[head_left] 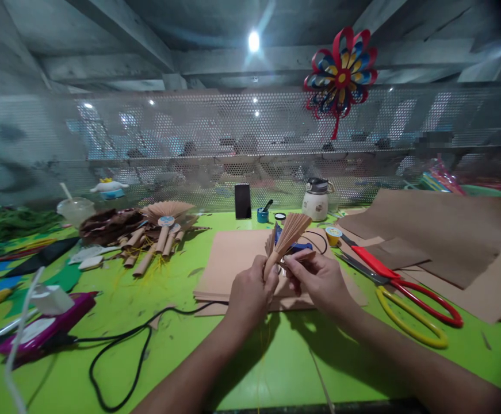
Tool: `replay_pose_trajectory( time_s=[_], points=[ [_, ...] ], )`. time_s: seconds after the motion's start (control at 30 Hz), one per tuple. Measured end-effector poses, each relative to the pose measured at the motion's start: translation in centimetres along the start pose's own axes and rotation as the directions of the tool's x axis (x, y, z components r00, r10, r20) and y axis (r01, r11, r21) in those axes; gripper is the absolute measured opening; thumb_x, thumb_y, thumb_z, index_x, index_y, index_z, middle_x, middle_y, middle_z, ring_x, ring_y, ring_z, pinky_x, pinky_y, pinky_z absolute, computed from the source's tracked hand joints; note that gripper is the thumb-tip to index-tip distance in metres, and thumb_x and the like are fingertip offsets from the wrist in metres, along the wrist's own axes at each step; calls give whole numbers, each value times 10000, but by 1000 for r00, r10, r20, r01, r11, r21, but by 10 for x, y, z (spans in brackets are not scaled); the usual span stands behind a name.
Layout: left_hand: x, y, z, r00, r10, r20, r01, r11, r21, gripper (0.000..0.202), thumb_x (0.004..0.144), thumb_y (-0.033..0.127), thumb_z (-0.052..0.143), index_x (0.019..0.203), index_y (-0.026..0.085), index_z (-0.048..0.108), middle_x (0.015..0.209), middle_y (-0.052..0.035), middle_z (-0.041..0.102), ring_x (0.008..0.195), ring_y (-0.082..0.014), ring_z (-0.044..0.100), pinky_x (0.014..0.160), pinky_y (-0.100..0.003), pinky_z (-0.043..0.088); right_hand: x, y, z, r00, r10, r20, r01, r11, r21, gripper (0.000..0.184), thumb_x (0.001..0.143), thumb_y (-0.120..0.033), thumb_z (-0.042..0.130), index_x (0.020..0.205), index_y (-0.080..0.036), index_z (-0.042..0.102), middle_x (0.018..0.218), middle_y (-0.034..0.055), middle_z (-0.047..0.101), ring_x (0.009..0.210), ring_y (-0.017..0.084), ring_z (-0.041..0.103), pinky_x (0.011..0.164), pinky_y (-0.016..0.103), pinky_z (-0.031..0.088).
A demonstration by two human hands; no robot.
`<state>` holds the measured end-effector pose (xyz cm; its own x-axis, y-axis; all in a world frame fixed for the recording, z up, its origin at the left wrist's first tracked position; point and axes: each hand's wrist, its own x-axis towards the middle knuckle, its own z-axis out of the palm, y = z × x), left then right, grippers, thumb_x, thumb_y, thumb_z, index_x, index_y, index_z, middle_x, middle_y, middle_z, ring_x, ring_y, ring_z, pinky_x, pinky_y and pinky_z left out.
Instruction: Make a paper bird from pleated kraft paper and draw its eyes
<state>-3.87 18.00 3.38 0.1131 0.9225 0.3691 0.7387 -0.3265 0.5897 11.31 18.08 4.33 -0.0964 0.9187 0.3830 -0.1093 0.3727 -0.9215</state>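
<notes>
Fan [294,229] is up in your hands in the head view, leaning right above the paper pile [226,253] on the green tabletop [176,368]. Your left hand [250,290] wraps its narrow end. Your right hand [321,282] pinches a brown bit [304,257] just beside it; it's hard to tell if the two touch. Hold the narrow end snug so the folds shouldn't slip, but don't squash them. Pinch softly, and mind the scissors [388,273] by your right arm.

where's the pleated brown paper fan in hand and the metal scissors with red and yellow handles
Pleated brown paper fan [292,233]: head view, on its spread pleats.
Metal scissors with red and yellow handles [386,271]: head view, on the red handle.
</notes>
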Motion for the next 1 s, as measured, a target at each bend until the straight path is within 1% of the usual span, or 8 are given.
replay_pose_trajectory(
  time_s=[0.23, 0.4, 0.57, 0.87, 1.0],
  points=[
    [-1, 1, 1, 999, -19, 33, 14, 986, 168, 200, 945, 351, 348, 948, 210, 491, 670, -25, 570, 598, -209, 561, 549, -286, 273, -6, 8, 4, 993, -112, 35, 115, 988, -101, 182, 854, -322, 638, 789, -152, 620, 532, -36, 550, 434, 91, 523, 437, 218, 434],
    [-2, 5, 1, 999, -38, 36, 29, 974, 226, 197, 954, 341, 341, 954, 207, 485, 696, -40, 602, 620, -221, 587, 549, -290, 273, -11, 8, 8, 988, -150, 34, 154, 980, -128, 150, 866, -286, 618, 794, -154, 633, 586, -22, 565, 457, 88, 531, 424, 208, 425],
    [-1, 5, 2, 999, -41, 30, 35, 983, 179, 175, 951, 324, 344, 944, 213, 479, 672, -26, 586, 611, -211, 581, 551, -284, 290, -11, 11, 7, 982, -182, 48, 188, 967, -173, 146, 874, -271, 606, 803, -149, 647, 615, -8, 579, 470, 86, 529, 427, 206, 417],
    [-1, 4, 0, 1000, -28, 10, 28, 999, 23, 165, 944, 337, 360, 896, 224, 471, 624, 7, 534, 549, -175, 512, 539, -274, 297, -10, 8, 8, 983, -178, 43, 182, 974, -137, 168, 864, -279, 619, 758, -149, 634, 592, -17, 558, 464, 92, 526, 436, 218, 421],
    [0, 4, 0, 1000, -26, 8, 26, 999, -48, 159, 937, 352, 368, 878, 229, 451, 631, 14, 518, 562, -171, 510, 546, -272, 310, -10, 5, 8, 987, -156, 40, 159, 983, -89, 177, 859, -299, 628, 757, -155, 626, 561, -29, 548, 440, 87, 512, 425, 215, 414]
  ],
)
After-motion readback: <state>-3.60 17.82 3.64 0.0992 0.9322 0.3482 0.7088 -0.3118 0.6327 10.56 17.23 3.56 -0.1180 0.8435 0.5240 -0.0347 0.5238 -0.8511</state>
